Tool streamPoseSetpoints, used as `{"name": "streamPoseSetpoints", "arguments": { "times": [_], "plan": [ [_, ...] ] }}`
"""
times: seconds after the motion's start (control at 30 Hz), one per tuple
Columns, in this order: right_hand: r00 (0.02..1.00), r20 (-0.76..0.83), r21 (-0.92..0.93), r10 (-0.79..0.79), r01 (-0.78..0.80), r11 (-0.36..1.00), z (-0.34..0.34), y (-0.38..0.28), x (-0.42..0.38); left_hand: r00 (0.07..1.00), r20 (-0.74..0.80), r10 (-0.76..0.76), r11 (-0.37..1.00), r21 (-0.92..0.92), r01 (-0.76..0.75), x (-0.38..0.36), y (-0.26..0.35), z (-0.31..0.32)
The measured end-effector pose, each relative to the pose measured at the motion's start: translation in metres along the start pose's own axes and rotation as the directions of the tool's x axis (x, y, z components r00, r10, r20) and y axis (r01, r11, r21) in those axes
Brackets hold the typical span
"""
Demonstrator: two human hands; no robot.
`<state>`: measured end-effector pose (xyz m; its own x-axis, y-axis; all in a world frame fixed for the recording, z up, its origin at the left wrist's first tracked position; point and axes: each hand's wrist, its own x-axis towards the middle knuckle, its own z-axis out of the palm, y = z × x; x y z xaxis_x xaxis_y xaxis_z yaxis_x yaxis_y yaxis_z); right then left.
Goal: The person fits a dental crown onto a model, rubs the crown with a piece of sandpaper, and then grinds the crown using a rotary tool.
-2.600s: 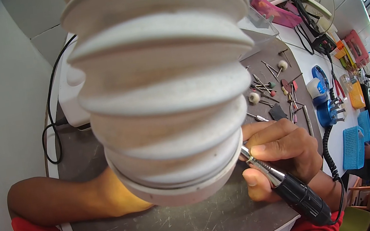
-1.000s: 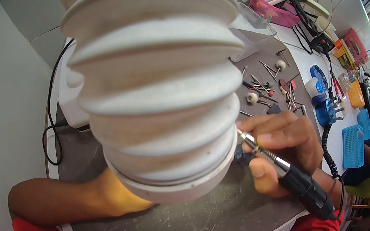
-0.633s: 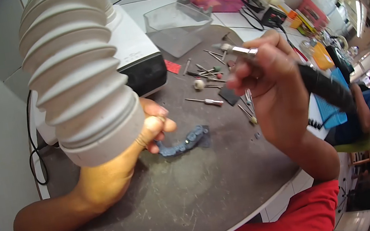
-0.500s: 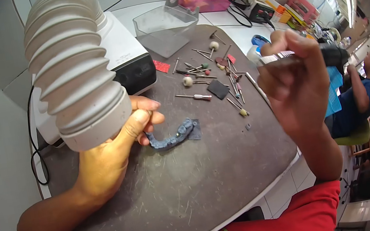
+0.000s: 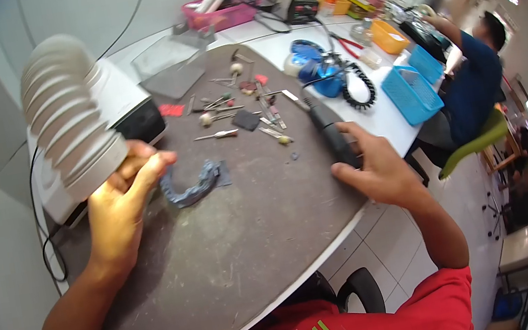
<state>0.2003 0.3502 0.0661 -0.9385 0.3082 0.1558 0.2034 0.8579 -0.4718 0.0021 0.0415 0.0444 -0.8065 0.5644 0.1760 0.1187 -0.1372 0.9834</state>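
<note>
Handpiece [image 5: 329, 128]: black with silver front, held slanting in right hand [image 5: 378, 164], pointing away from body. Arch [image 5: 191, 194]: blue-grey, bumpy, curved like U, just beside left hand [image 5: 118, 209]; touching or apart, hard to tell.

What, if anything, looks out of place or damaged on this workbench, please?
Rotary bits lie loose in a jumble beyond the blue-grey dental model, pointing every way, which looks untidy. Pale scratches and scuffs mark the brown work surface. I see no spill.
</note>
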Motion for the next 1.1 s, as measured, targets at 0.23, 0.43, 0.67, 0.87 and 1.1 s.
{"name": "streamPoseSetpoints", "arguments": {
  "times": [0.23,0.43,0.67,0.87,1.1],
  "plan": [
    [0.993,0.084,-0.306,0.087,-0.057,0.950,0.002,-0.032,0.018,1.000,0.020,-0.007,1.000,0.025,0.007,0.001,0.002,-0.002],
    [0.925,-0.268,-0.022,-0.270,0.274,0.961,-0.012,-0.050,-0.001,1.000,0.011,-0.011,1.000,0.020,0.011,0.002,0.002,-0.003],
    [0.727,-0.562,0.812,-0.393,0.396,-0.428,0.030,-0.134,-0.049,0.999,0.000,-0.034,0.999,0.039,0.034,0.000,0.003,-0.006],
    [0.543,-0.700,0.690,-0.464,0.681,-0.245,0.033,-0.108,-0.037,1.000,0.014,-0.015,0.999,0.040,0.014,0.000,0.002,-0.005],
    [0.689,-0.659,0.732,-0.301,0.496,-0.467,0.065,-0.127,-0.051,0.997,0.066,-0.035,0.997,0.067,0.030,-0.001,0.006,-0.003]
  ]
}}
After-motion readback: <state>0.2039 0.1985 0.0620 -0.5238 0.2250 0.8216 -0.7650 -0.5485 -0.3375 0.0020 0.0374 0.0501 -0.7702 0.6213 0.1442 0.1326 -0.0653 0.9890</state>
